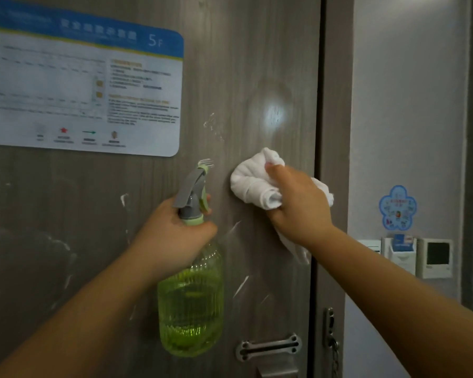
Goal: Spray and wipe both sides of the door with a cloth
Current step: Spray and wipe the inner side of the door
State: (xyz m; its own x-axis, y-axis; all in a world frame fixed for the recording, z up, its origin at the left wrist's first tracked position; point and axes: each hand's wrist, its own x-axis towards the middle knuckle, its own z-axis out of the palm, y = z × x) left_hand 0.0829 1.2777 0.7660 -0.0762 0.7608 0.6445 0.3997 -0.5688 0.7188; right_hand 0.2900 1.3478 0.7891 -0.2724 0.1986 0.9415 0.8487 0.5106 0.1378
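left hand point(172, 236): nearest, fingers wrapped round neck of spray bottle point(190, 296), green ribbed body, grey trigger head, held upright just off door
right hand point(298, 203): clutching bunched white cloth point(253, 181), pressed to door
door point(243, 77): grey woodgrain, fills view, white smears and streaks, glare spot above cloth
poster point(82, 91): blue-topped, upper left on door
door guard point(268, 347): metal, bottom right

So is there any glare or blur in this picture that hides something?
Head view: a bright glare spot sits on the door above the cloth; the poster text is too soft to read; straight edges bow from the wide-angle lens; the right hand and spray bottle are fairly sharp.
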